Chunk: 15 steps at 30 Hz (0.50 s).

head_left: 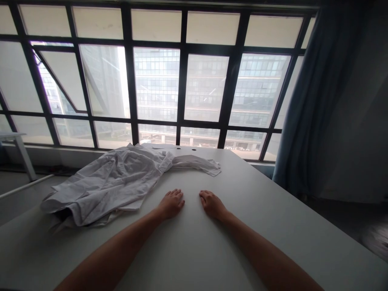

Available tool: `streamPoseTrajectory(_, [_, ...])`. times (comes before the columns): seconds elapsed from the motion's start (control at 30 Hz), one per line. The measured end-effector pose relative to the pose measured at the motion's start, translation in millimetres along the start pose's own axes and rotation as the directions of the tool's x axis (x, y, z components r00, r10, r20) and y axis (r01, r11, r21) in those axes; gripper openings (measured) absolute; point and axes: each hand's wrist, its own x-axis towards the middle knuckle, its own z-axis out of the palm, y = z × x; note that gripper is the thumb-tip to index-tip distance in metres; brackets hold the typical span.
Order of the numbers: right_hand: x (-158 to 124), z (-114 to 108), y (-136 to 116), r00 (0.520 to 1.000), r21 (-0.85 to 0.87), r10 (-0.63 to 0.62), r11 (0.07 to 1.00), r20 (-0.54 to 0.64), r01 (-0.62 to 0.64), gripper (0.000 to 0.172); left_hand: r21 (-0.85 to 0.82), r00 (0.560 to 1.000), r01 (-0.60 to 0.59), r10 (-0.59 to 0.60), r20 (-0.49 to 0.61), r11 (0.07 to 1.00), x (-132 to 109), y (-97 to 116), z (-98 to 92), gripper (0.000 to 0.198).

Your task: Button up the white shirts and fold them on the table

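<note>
On white table [273, 210], left hand [171, 204] and right hand [213, 205] rest flat, open, empty, near crumpled white shirt [103, 186].

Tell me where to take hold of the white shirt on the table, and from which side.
Pinch the flat sleeve end of the white shirt from the near side with the right hand. It lies spread out, apart from the crumpled rest, and looks like the free edge closest to that hand.

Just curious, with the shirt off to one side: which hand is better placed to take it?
Probably the left hand: it lies flat on the table, nearer the crumpled white shirt than the right hand.
</note>
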Motion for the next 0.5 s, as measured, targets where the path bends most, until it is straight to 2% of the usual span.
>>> streamPoseTrajectory(0.13, [0,-4,-5,1.000,-0.076,-0.018,0.997,0.010,0.018,0.032,-0.006,1.000,-0.015,0.015,-0.013,1.000,-1,0,-3.7,0.050])
streamPoseTrajectory(0.23, [1,-9,-7,0.998,-0.132,-0.044,0.990,0.038,0.049,0.027,-0.033,0.995,-0.090,0.091,0.028,0.995,-2,-10,-20.3,0.042])
streamPoseTrajectory(0.27, [1,-10,-7,0.998,-0.136,-0.043,0.990,0.035,0.047,0.026,-0.043,0.996,-0.081,0.082,0.019,0.996,-3,-17,-27.5,0.037])
streamPoseTrajectory(0.33, [2,-10,-5,0.999,-0.124,-0.039,0.991,0.021,0.041,0.025,-0.018,0.997,0.015,-0.017,-0.073,1.000,-6,-35,-41.3,0.031])
streamPoseTrajectory(0.43, [3,-10,-2,0.998,-0.096,-0.057,0.994,0.020,0.059,0.027,0.120,0.945,0.237,-0.200,-0.260,0.964,-11,-66,-55.5,0.029])
streamPoseTrajectory(0.5, [3,-10,0,0.997,-0.085,-0.066,0.994,0.028,0.069,0.028,0.187,0.917,0.345,-0.288,-0.275,0.920,-13,-82,-59.5,0.031])
